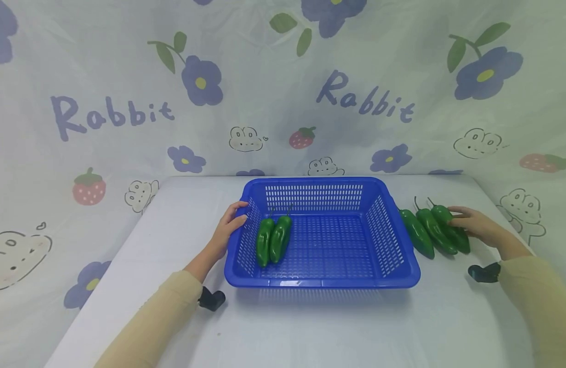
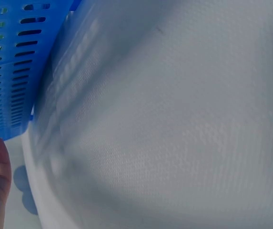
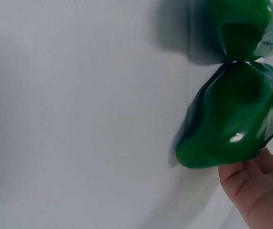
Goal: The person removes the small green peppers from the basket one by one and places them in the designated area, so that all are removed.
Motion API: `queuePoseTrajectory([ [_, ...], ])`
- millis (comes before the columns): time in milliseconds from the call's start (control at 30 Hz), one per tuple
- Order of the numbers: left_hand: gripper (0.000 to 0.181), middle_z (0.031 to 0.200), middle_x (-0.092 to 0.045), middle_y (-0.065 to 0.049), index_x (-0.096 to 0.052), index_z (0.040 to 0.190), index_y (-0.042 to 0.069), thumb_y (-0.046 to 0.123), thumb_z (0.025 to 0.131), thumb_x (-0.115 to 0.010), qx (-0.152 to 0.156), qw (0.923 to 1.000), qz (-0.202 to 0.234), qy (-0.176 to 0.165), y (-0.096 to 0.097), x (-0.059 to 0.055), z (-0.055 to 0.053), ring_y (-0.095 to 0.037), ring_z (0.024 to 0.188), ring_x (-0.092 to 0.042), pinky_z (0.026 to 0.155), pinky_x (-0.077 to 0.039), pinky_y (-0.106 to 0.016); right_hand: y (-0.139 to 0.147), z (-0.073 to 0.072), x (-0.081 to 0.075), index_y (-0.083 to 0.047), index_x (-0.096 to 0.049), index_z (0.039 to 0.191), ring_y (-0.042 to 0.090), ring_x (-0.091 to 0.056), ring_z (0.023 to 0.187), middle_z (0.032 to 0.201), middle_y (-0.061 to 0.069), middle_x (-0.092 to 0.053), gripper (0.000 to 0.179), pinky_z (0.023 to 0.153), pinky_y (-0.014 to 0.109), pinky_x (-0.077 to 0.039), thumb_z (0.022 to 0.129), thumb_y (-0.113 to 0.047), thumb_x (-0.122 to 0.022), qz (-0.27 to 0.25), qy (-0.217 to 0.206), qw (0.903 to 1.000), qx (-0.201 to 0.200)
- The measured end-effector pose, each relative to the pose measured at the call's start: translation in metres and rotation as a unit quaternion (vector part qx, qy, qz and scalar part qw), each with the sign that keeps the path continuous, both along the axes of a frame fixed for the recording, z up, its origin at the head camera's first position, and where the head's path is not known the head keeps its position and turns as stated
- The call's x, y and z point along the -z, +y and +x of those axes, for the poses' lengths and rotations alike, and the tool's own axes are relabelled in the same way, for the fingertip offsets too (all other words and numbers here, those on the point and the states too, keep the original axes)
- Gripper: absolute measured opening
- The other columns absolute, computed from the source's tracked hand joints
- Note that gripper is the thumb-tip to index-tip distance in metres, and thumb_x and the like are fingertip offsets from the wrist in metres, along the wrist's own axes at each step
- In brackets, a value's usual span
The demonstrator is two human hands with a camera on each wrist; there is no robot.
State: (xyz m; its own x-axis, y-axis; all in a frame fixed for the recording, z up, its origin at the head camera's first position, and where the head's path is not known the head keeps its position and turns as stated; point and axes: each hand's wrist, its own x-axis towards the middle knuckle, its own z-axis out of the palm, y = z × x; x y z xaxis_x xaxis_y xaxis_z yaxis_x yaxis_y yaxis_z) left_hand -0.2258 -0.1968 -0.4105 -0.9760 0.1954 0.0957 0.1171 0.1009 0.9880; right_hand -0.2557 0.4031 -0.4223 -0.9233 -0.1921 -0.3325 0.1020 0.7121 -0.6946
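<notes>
A blue plastic basket (image 1: 324, 282) stands on the white table with two green chili peppers (image 1: 280, 239) side by side in its left part. My left hand (image 1: 225, 230) touches the basket's left rim; its extended fingers show beside the slotted wall in the left wrist view. Right of the basket lie three more green peppers, the nearest green pepper (image 1: 417, 233) close to the basket wall and a middle pepper (image 1: 435, 231) beside it. My right hand (image 1: 478, 225) grips the rightmost pepper (image 3: 231, 119), thumb on one side and fingers round the other.
The white tabletop (image 1: 320, 332) stretches in front of the basket. Behind it hangs a white curtain (image 1: 274, 92) printed with flowers, strawberries and rabbits. A black wrist device (image 1: 211, 299) is on the left wrist, and a similar dark device (image 1: 484, 272) on the right.
</notes>
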Motion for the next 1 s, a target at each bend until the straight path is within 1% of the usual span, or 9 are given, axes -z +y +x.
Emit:
queuePoseTrajectory([
  [233,0.04,0.141,-0.03,-0.019,-0.03,0.131,0.003,0.013,0.093,-0.038,0.001,1.0,-0.001,-0.001,0.001,-0.002,0.001,-0.029,0.114,-0.04,0.084,-0.042,-0.026,0.003,0.0,0.001,0.015,-0.007,0.138,0.056,-0.031,0.119,0.134,0.043,-0.019,0.075,0.093,0.058,-0.035,0.095,-0.033,-0.045,-0.013,-0.015,0.9998,0.0],
  [333,0.04,0.142,-0.03,-0.019,-0.03,0.131,0.003,0.013,0.093,-0.038,0.002,1.0,-0.001,-0.001,0.001,-0.001,0.001,-0.029,0.114,-0.04,0.084,-0.042,-0.026,0.003,0.0,0.001,0.014,-0.007,0.139,0.055,-0.033,0.119,0.135,0.042,-0.021,0.077,0.092,0.056,-0.038,0.094,-0.036,-0.046,-0.011,-0.019,0.9998,0.001],
  [433,0.039,0.141,-0.03,-0.02,-0.03,0.131,0.004,0.013,0.094,-0.038,0.002,1.0,-0.004,0.002,0.0,-0.001,0.001,-0.028,0.114,-0.041,0.084,-0.042,-0.027,0.004,0.0,0.0,0.014,-0.007,0.139,0.055,-0.033,0.119,0.134,0.042,-0.021,0.079,0.092,0.056,-0.038,0.094,-0.038,-0.046,-0.005,-0.02,0.9998,-0.001],
  [600,0.038,0.14,-0.03,-0.02,-0.031,0.13,0.004,0.013,0.094,-0.037,0.003,1.0,-0.003,0.001,0.0,-0.001,0.001,-0.028,0.113,-0.041,0.084,-0.042,-0.027,0.006,0.0,-0.007,0.014,-0.009,0.138,0.055,-0.032,0.119,0.134,0.041,-0.022,0.075,0.091,0.056,-0.038,0.095,-0.037,-0.042,0.001,0.002,1.0,-0.008],
  [667,0.038,0.14,-0.031,-0.02,-0.03,0.13,0.004,0.013,0.094,-0.038,0.003,1.0,0.0,-0.001,0.0,0.0,0.0,-0.029,0.114,-0.04,0.084,-0.042,-0.027,0.006,-0.001,-0.014,0.014,-0.01,0.138,0.054,-0.031,0.12,0.135,0.04,-0.022,0.072,0.091,0.055,-0.039,0.096,-0.035,-0.04,-0.003,0.017,0.9998,-0.008],
  [767,0.039,0.14,-0.031,-0.02,-0.029,0.131,0.003,0.013,0.094,-0.037,0.005,1.0,0.002,0.0,0.0,0.0,0.0,-0.03,0.114,-0.04,0.084,-0.042,-0.027,0.002,-0.005,-0.028,0.015,-0.009,0.138,0.054,-0.027,0.121,0.137,0.039,-0.018,0.07,0.092,0.053,-0.04,0.097,-0.034,-0.038,-0.015,0.025,0.9996,0.0],
  [933,0.039,0.139,-0.032,-0.02,-0.03,0.131,0.004,0.014,0.094,-0.037,0.004,1.0,-0.005,0.002,-0.001,0.0,0.0,-0.029,0.112,-0.042,0.083,-0.043,-0.027,-0.016,-0.011,-0.058,0.015,0.0,0.138,0.056,-0.024,0.122,0.138,0.04,-0.012,0.07,0.091,0.045,-0.044,0.099,-0.031,-0.034,-0.039,0.009,0.9991,0.015],
  [967,0.039,0.139,-0.032,-0.02,-0.03,0.131,0.004,0.014,0.094,-0.037,0.004,1.0,-0.005,0.001,-0.001,0.0,0.0,-0.029,0.112,-0.042,0.083,-0.043,-0.027,-0.021,-0.011,-0.065,0.015,0.001,0.138,0.054,-0.03,0.121,0.139,0.04,-0.013,0.069,0.09,0.042,-0.045,0.099,-0.031,-0.033,-0.041,0.008,0.999,0.018],
  [1000,0.04,0.139,-0.032,-0.02,-0.03,0.132,0.004,0.014,0.094,-0.037,0.004,1.0,-0.006,0.002,-0.001,0.001,0.0,-0.029,0.112,-0.042,0.083,-0.043,-0.027,-0.026,-0.011,-0.07,0.014,0.001,0.139,0.048,-0.04,0.116,0.139,0.04,-0.014,0.07,0.089,0.041,-0.046,0.099,-0.031,-0.034,-0.046,0.006,0.9987,0.019],
])
